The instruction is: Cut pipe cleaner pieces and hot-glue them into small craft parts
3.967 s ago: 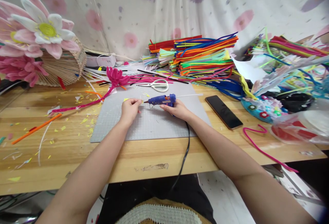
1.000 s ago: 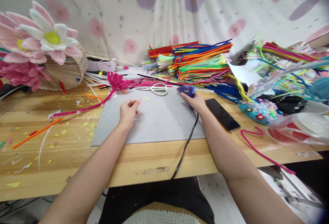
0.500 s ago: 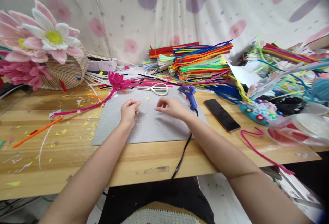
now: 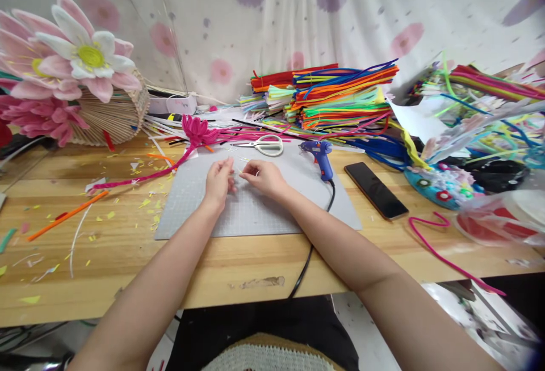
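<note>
My left hand [image 4: 218, 182] is over the grey cutting mat [image 4: 183, 212], its fingers loosely stretched out, and I see nothing held in it. Close beside it on the right, my right hand [image 4: 264, 178] pinches a tiny pale sliver [image 4: 240, 172] between thumb and fingertips. What the sliver is cannot be made out. Just beyond the hands lie scissors [image 4: 269, 145] with pale handles. A blue glue gun [image 4: 321, 158] rests at the mat's right side. Behind the left hand is a magenta pipe-cleaner flower [image 4: 198, 130] with a long wrapped stem [image 4: 142, 178].
Bundled coloured pipe cleaners [image 4: 340, 98] are stacked at the back. To the right are a black phone [image 4: 376, 190], a bent pink pipe cleaner [image 4: 443, 257] and a clear plastic container [image 4: 489, 218]. A basket of fuzzy flowers [image 4: 114, 113] stands left, near an orange pipe cleaner [image 4: 68, 215] and scraps.
My right hand has moved left, close to my left hand. The left fingers have loosened from a pinch and stretched out. The view has shifted slightly.
</note>
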A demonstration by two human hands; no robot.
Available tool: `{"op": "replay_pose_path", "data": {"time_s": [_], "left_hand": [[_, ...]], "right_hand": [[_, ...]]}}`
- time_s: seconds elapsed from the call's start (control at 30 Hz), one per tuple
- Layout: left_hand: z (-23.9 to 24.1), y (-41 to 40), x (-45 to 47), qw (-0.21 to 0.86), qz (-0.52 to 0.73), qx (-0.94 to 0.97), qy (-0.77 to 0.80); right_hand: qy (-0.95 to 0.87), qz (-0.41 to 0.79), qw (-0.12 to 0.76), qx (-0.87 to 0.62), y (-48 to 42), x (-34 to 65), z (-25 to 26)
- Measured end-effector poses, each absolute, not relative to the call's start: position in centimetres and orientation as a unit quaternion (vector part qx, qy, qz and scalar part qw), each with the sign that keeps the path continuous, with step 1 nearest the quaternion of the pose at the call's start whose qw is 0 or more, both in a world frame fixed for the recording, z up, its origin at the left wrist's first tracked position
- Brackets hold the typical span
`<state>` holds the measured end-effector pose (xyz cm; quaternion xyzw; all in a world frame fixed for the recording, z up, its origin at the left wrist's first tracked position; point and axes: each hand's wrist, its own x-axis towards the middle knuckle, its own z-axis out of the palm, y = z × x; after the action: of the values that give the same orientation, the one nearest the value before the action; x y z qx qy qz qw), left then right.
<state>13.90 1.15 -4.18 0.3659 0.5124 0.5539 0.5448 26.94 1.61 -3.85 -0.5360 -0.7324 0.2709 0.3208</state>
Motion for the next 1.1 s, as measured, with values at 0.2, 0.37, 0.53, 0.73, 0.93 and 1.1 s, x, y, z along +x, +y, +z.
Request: {"op": "replay_pose_path", "data": {"time_s": [0.2, 0.37, 0.53, 0.73, 0.93, 1.1], "left_hand": [[-4.3, 2.0, 13.0, 0.476, 0.657, 0.317, 0.491], [-4.4, 2.2, 12.5, 0.380, 0.689, 0.350, 0.508], [-4.8, 1.8, 12.8, 0.427, 0.609, 0.445, 0.499], [-5.2, 1.4, 12.9, 0.410, 0.561, 0.527, 0.490], [-5.0, 1.3, 13.0, 0.404, 0.555, 0.539, 0.487], [-5.1, 1.4, 13.2, 0.414, 0.560, 0.523, 0.492]], "right_hand": [[-0.643, 0.446, 0.354, -0.512, 2.2, 27.3, -4.4], [-0.620, 0.489, 0.368, -0.491, 2.1, 27.1, -4.6], [-0.622, 0.493, 0.375, -0.479, 2.3, 27.0, -4.9], [-0.638, 0.501, 0.367, -0.454, 2.5, 27.3, -5.1], [-0.661, 0.500, 0.352, -0.435, 2.6, 27.5, -5.1], [-0.665, 0.514, 0.325, -0.433, 2.3, 27.5, -4.5]]}}
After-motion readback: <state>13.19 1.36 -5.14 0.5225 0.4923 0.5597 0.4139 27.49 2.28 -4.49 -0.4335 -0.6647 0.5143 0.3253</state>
